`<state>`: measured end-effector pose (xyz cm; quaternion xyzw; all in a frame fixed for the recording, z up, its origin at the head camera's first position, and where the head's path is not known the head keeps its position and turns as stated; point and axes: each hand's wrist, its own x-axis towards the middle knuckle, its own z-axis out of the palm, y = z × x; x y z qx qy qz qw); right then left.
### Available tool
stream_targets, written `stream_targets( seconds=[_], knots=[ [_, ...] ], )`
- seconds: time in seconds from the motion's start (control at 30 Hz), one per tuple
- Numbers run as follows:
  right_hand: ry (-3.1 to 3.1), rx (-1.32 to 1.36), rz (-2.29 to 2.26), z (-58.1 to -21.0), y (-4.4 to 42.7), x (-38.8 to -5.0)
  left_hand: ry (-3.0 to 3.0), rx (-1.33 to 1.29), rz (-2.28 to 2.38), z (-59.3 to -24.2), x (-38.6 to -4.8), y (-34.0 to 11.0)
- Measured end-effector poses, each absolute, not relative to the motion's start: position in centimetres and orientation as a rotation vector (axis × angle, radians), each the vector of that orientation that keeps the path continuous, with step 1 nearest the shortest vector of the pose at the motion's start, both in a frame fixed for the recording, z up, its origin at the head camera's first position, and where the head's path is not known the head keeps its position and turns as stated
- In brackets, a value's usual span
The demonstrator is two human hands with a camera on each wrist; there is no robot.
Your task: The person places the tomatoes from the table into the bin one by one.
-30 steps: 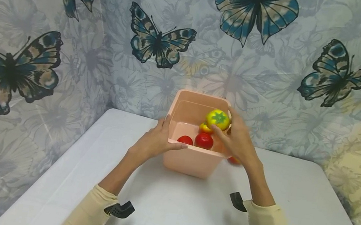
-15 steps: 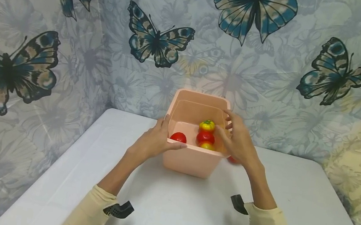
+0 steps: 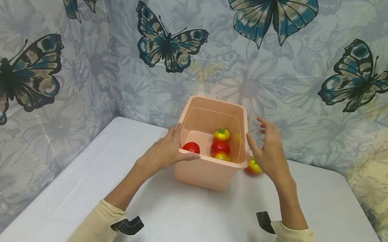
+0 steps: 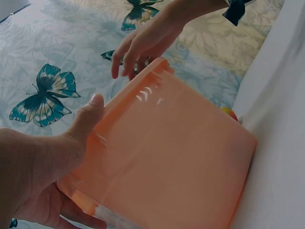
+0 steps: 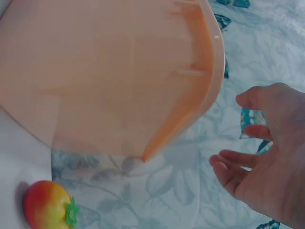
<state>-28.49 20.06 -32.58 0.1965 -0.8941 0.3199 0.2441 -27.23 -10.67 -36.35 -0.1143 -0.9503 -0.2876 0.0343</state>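
A peach-coloured plastic bin (image 3: 205, 172) stands on the white table, its opening facing up. My left hand (image 3: 161, 151) grips its near left rim, thumb over the front edge, fingers along the left side; the left wrist view shows the thumb (image 4: 88, 114) on the rim. Inside lie a red round fruit (image 3: 192, 147), a yellow-green one (image 3: 222, 135), another red one (image 3: 220, 146) and a partly hidden yellowish one (image 3: 221, 156). My right hand (image 3: 272, 155) hovers just right of the bin, fingers loosely bent, holding nothing. Below it sits a red-and-yellow fruit with a green leafy top (image 5: 45, 205).
The white table (image 3: 197, 229) extends in front of the bin and to both sides. Close behind the bin hangs a grey-blue floral cloth (image 3: 258, 84) with butterflies, which also covers the left side.
The yellow fruit with the green star top left my right hand and lies in the bin. The empty right hand then moved right, out over the rim. My left hand stayed on the bin.
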Motion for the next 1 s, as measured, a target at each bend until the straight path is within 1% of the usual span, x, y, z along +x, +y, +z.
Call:
stream_targets(
  seconds=[0.67, 1.0],
  knots=[
    [-2.585, 0.459, 0.788, -34.0, 23.8, -28.8, -2.899, -0.366, -0.858, -36.5, -27.3, -10.7],
    [-2.780, 0.348, 0.741, -35.0, 25.0, -29.6, -2.887, -0.384, -0.862, -36.6, -27.2, -10.7]
  ],
)
